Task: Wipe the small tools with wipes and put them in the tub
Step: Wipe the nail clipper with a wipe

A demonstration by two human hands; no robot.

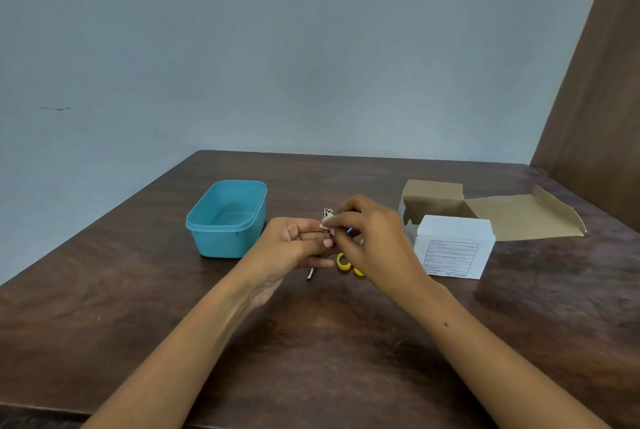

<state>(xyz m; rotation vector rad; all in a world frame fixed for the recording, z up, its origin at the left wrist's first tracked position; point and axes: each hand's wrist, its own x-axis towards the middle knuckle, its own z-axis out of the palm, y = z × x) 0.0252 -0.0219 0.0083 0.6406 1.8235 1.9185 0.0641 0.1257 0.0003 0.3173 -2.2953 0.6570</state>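
A teal plastic tub (227, 219) stands open and empty on the brown table, left of my hands. My left hand (294, 248) and my right hand (370, 238) meet above the table's middle. Between their fingertips they pinch a small wipe packet (327, 217), whitish with dark print. Under my hands lie yellow-handled scissors (344, 263) and a small metal tool (310, 273); both are partly hidden by my fingers.
A white box of wipes (453, 248) stands open to the right, its cardboard flaps (519, 217) spread on the table. A brown wooden panel (595, 99) rises at the far right. The table's front edge (41, 411) runs along the bottom.
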